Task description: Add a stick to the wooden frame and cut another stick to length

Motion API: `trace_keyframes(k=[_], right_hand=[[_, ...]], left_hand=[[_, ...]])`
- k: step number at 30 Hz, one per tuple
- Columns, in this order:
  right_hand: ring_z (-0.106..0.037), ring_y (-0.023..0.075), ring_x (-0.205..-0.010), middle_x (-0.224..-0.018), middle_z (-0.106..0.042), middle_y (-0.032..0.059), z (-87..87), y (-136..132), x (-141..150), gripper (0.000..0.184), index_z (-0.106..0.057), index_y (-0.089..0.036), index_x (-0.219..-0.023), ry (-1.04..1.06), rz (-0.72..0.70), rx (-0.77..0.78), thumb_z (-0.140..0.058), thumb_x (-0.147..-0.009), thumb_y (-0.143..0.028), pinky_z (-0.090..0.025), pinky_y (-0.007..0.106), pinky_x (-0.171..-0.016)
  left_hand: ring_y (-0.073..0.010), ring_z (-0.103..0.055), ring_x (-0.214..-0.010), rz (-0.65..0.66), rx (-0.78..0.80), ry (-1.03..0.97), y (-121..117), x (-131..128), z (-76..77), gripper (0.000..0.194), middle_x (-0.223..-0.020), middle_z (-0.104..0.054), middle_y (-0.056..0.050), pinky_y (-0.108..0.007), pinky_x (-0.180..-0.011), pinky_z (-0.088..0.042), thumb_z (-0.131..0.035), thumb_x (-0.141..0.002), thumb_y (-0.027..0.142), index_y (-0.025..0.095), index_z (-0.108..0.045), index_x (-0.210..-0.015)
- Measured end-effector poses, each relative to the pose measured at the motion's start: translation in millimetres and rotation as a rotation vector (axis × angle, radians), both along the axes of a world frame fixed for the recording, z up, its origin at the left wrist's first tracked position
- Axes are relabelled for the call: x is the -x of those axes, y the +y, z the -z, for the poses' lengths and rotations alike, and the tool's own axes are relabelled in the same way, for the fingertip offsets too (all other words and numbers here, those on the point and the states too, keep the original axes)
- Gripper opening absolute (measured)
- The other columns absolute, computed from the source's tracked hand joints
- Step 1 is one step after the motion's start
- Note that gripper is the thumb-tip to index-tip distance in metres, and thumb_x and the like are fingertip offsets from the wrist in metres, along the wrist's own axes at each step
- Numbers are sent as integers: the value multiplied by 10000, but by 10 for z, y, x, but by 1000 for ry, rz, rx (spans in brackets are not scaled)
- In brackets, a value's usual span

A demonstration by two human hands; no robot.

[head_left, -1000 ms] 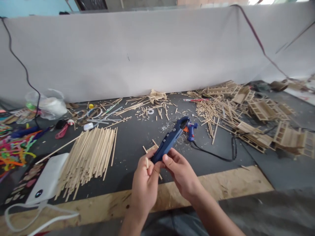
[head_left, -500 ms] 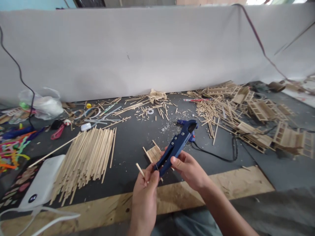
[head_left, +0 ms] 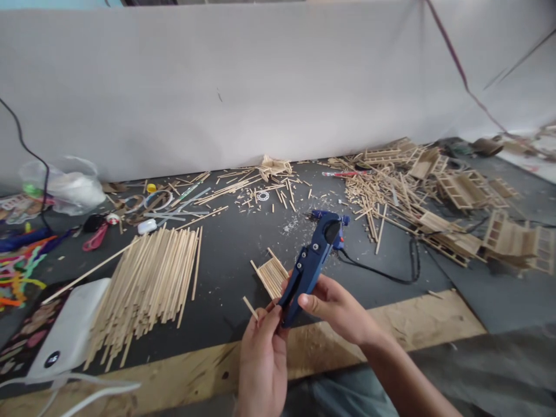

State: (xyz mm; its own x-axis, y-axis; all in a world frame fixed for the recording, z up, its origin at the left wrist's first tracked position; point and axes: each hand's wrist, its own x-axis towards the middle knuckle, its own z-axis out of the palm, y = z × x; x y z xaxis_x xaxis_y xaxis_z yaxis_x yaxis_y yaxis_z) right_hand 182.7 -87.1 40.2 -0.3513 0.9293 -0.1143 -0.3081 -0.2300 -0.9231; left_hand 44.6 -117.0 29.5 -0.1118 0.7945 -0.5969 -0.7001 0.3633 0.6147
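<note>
My right hand (head_left: pixel 336 307) grips blue cutter (head_left: pixel 310 266), head pointing 1 o'clock. My left hand (head_left: pixel 263 347) pinches short stick (head_left: pixel 250 307) at cutter's 8 o'clock, beside handle end.

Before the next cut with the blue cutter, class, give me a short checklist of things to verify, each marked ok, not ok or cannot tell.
1. Right hand grips the blue cutter handles: ok.
2. Left hand holds a short stick: ok.
3. Stick seated in the cutter's blade: not ok, it is down by the handle ends.
4. Fingers away from the blade: ok.
5. Blade open or shut: cannot tell.
6. Small stick panel lies on the table, apart from the stick bundle: ok.
</note>
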Motion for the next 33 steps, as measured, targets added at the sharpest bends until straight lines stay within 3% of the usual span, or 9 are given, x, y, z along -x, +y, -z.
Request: trace_keyframes(k=[6,11,19,26,33], right_hand=[[-593,188,-901,-958,-643,49,18,-3,30,286,-589,-191,-992,37,49,13,-612,-799,-401,-464,345,-851],[-603,187,-909,-987,-653,48,68,23,46,269,-574,-207,-1034,31,152,12,-596,-820,-369,-465,352,-859],[-577,194,-987,-1053,-623,45,128,48,81,308,-541,-246,-1091,-20,187,4,-602,-813,-365,-448,365,-910],[-556,206,-1003,-1051,-607,57,106,82,93,362,-533,-238,-1089,-94,170,14,-615,-788,-421,-442,360,-909],[-562,169,-929,-983,-594,24,77,51,89,310,-530,-244,-1079,-34,127,11,-605,-810,-377,-439,328,-879]], left_hand=[[-79,-571,-639,-71,-14,17,2,-72,-22,189,-599,-540,46,-172,-665,-514,-730,-648,183,194,-561,-565],[-104,-611,-744,-82,-15,-2,24,-100,12,136,-706,-622,21,-207,-749,-517,-729,-654,175,183,-595,-629],[-126,-635,-837,-168,29,-60,59,-110,54,348,-772,-670,-8,-230,-797,-497,-770,-577,95,186,-434,-573],[-164,-609,-975,-99,32,82,69,-51,76,389,-854,-690,-25,-243,-785,-473,-767,-570,139,198,-382,-580],[-169,-624,-933,-49,-41,45,99,-77,-57,404,-847,-676,-13,-268,-819,-476,-755,-562,130,207,-360,-598]])
